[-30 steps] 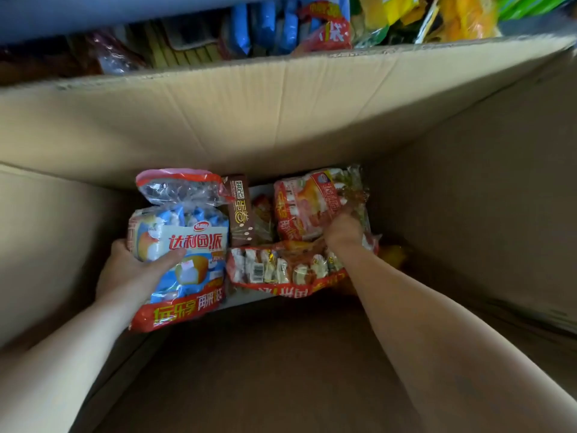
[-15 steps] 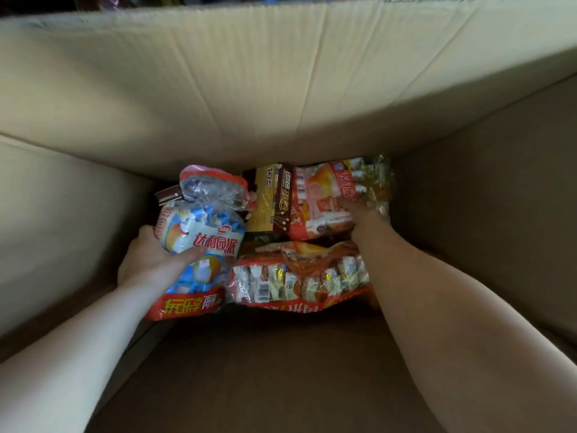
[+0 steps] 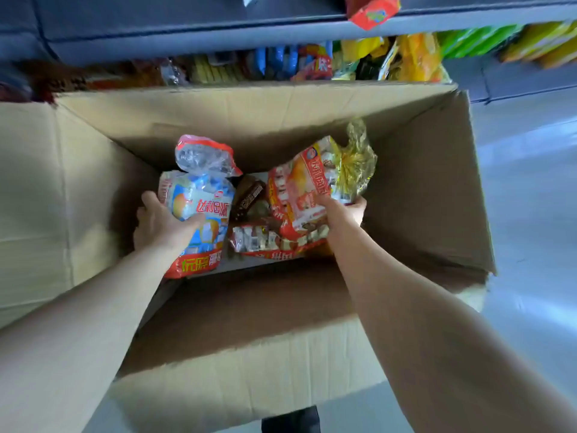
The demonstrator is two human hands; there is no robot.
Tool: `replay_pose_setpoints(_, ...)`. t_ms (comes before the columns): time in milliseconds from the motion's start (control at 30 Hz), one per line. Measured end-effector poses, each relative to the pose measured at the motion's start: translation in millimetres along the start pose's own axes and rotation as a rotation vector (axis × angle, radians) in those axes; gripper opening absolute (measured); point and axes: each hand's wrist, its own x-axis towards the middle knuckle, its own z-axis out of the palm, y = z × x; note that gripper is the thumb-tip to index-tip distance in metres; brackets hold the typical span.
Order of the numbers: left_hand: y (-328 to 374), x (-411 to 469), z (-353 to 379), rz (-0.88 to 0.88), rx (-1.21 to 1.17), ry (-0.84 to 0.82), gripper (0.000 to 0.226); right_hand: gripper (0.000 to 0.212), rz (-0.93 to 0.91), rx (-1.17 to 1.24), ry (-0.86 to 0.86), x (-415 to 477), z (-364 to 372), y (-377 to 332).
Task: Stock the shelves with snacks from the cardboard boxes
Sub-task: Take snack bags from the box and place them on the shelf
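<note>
We are recording an open cardboard box [image 3: 249, 120] standing on the floor in front of a shelf [image 3: 218, 32], with both arms reaching down into it. The left hand [image 3: 162, 223] is gripping a blue-and-white snack bag [image 3: 199, 198] at the box's nine o'clock side, thumb across the front and fingers curled behind. That bag is standing upright, its gathered clear top pointing to twelve o'clock. The right hand [image 3: 343, 214] is clutching a red-and-orange snack bag [image 3: 303, 189] by its lower part at three o'clock, and the bag's crinkled gold top is leaning toward one o'clock. A brown carton [image 3: 249, 195] is lying between the two bags. A third bag [image 3: 265, 242] is lying flat on the box bottom toward six o'clock, partly overlapped in our view by the red-and-orange one. Bright packets [image 3: 412, 60] are sitting on the shelf at twelve o'clock, beyond the box's far wall.
</note>
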Motion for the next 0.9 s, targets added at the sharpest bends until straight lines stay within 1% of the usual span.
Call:
replay_pose_setpoints(200, 10, -67, -91, 0.121, -0.075, -0.087, 0.077, 0.084, -0.182, -0.125, -0.062, -121, -56, -39)
replay_pose_setpoints(267, 7, -87, -122, 0.140, -0.142, -0.100, 0.077, 0.078, -0.239, -0.150, -0.090, -161, -72, -52)
replay_pose_setpoints(400, -4, -123, -183, 0.209, -0.349, -0.102, 0.079, 0.062, -0.366, -0.134, -0.173, -236, -103, -80)
replay_pose_setpoints(500, -14, -151, -231, 0.276, -0.413, -0.067, 0.074, 0.066, -0.452, -0.129, -0.247, -288, -124, -100)
replay_pose_setpoints(567, -22, -171, -264, 0.310, -0.471, -0.029, 0.072, 0.072, -0.500, -0.124, -0.299, -328, -138, -114)
replay_pose_setpoints(633, -33, -191, -295, 0.352, -0.565, -0.017, 0.073, 0.082, -0.561, -0.099, -0.342, -366, -151, -126)
replay_pose_setpoints(700, -45, -210, -329, 0.396, -0.662, -0.015, 0.070, 0.082, -0.622, -0.086, -0.386, -407, -164, -137)
replay_pose_setpoints(733, -52, -218, -345, 0.413, -0.709, -0.010, 0.067, 0.076, -0.650, -0.087, -0.407, -428, -170, -142)
replay_pose_setpoints(800, -68, -236, -379, 0.445, -0.777, -0.005, 0.062, 0.055, -0.708, -0.079, -0.445, -471, -179, -151)
replay_pose_setpoints(833, -77, -244, -397, 0.456, -0.786, 0.003, 0.062, 0.048, -0.732, -0.075, -0.466, -489, -182, -155)
replay_pose_setpoints(900, -94, -263, -432, 0.476, -0.817, 0.038, 0.067, 0.049, -0.770, -0.078, -0.514, -527, -188, -162)
